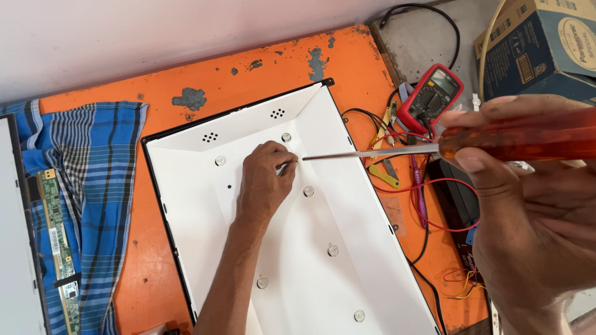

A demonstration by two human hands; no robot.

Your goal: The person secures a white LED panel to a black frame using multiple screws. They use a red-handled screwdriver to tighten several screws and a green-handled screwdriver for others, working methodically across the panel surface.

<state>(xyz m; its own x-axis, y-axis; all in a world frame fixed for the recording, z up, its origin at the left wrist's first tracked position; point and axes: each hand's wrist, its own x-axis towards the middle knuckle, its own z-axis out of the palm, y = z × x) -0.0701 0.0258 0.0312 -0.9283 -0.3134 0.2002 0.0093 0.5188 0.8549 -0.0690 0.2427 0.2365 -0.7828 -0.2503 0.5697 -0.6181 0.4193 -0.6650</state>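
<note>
A white reflector tray with several round lens caps lies on an orange table. My left hand rests inside it near the far end, fingers pinched on something small that I cannot make out. Close to the camera, my right hand grips a screwdriver by its translucent red handle. The metal shaft points left, and its tip sits right beside my left fingertips.
A red multimeter with red and black leads lies right of the tray, next to a cardboard box. A blue checked cloth with a green circuit strip covers the table's left side.
</note>
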